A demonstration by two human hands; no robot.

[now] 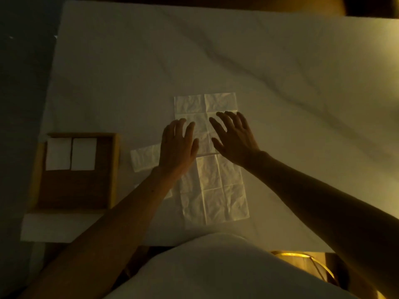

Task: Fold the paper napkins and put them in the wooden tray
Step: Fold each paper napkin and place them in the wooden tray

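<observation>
Head view shows left hand (177, 147) and right hand (234, 140), fingers spread and holding nothing, flat over an unfolded napkin (216, 186) beside the wooden tray (115, 169) holding two folded napkins (71, 154)

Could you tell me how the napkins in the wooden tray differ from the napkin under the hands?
The two napkins in the tray are folded into small smooth rectangles side by side; the napkin on the table is opened out long, creased and crinkled. Both are white paper. The left hand and right hand are spread over it.
</observation>
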